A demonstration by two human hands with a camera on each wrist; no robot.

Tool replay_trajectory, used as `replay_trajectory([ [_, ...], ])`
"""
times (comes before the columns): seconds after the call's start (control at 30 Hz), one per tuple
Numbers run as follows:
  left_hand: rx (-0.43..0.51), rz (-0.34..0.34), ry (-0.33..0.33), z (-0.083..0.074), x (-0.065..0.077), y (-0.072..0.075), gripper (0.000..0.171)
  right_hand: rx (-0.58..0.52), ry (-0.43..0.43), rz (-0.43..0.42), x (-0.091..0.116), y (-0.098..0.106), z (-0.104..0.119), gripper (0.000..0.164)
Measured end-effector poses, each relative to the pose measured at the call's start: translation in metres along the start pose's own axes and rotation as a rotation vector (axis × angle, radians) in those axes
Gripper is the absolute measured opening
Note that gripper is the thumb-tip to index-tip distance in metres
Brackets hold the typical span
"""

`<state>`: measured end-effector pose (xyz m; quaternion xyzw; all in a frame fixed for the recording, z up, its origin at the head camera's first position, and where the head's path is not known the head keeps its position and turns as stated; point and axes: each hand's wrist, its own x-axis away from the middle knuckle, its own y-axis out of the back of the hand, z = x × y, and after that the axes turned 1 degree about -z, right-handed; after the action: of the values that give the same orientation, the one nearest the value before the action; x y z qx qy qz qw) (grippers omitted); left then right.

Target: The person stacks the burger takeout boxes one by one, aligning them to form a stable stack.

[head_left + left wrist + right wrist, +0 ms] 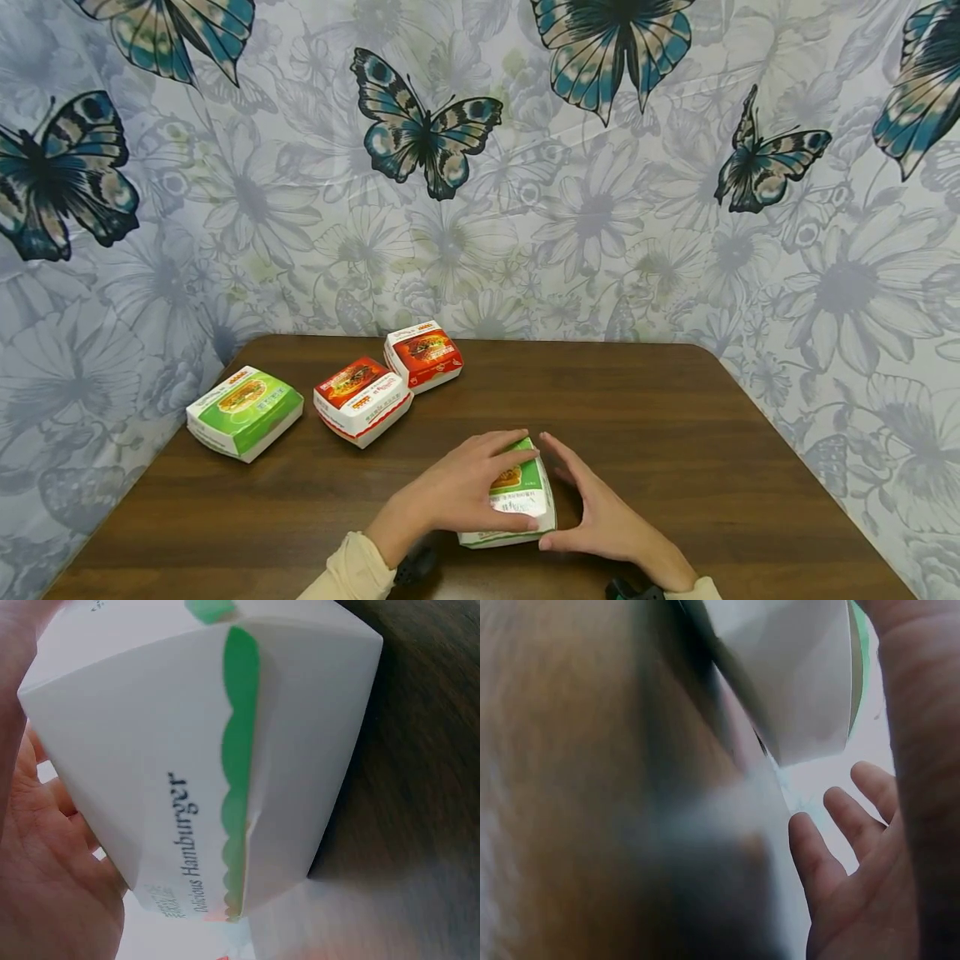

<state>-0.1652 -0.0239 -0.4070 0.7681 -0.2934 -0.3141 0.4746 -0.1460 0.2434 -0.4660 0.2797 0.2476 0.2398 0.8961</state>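
Observation:
A green and white hamburger box point(522, 500) rests at the front middle of the brown table. From its left, my left hand point(450, 483) holds it, the fingers reaching over the far top edge and the thumb lying across the near part. Printed lettering and a scalloped green strip mark the carton's side point(180, 780) in the left wrist view. My right hand point(607, 521) is at the carton's right side, fingers and thumb spread in a wide curve. In the right wrist view its spread fingers point(810, 855) show a gap from the white carton wall.
Another green and white box point(243, 412) sits at the left of the table point(600, 392). Two red and white boxes stand near the back, one point(363, 400) closer and one point(424, 356) behind it, corners together. A butterfly-patterned cloth point(465, 250) hangs behind the table.

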Motion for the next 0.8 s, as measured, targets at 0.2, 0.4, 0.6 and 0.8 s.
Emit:
replay_trajectory([
  [0.2, -0.014, -0.023, -0.072, -0.001, -0.005, -0.006, 0.081, -0.022, -0.061, 0.020, 0.000, -0.002, 0.003, 0.122],
  [0.4, -0.030, -0.039, -0.093, -0.002, -0.009, -0.009, 0.080, -0.016, -0.166, 0.029, 0.001, -0.003, 0.007, 0.125],
  [0.6, -0.051, -0.052, -0.115, -0.002, -0.011, -0.012, 0.078, 0.022, -0.123, 0.026, 0.002, -0.003, 0.005, 0.129],
  [0.8, -0.059, -0.065, -0.124, 0.000, -0.011, -0.013, 0.077, 0.027, -0.137, 0.010, 0.001, -0.005, 0.004, 0.127],
])
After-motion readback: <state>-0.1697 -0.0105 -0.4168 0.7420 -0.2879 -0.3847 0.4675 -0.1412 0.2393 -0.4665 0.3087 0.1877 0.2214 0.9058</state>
